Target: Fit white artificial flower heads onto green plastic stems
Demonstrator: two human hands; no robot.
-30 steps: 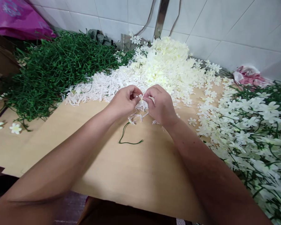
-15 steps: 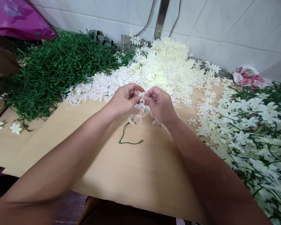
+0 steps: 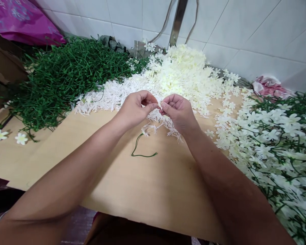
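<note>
My left hand (image 3: 139, 108) and my right hand (image 3: 179, 110) meet over the near edge of a pile of thin white pieces (image 3: 122, 91). Thumb and forefinger of each are pinched, with the fingertips nearly touching. A small pale bit shows between them, mostly hidden, too small to make out. Just below the hands, a green stem (image 3: 135, 146) with a white tip lies bent on the tan board (image 3: 148, 190). Behind them rises a heap of cream flower heads (image 3: 183, 68).
Green stems (image 3: 73, 68) are heaped at the left. Assembled white flowers on stems (image 3: 277, 146) cover the right side. Two loose flowers (image 3: 21, 138) lie far left. A pink bag (image 3: 28, 20) and a tiled wall (image 3: 229, 30) stand behind.
The white flower piece seen between my fingertips before is now mostly hidden. My right hand has shifted slightly right, and the whole view has moved a little.
</note>
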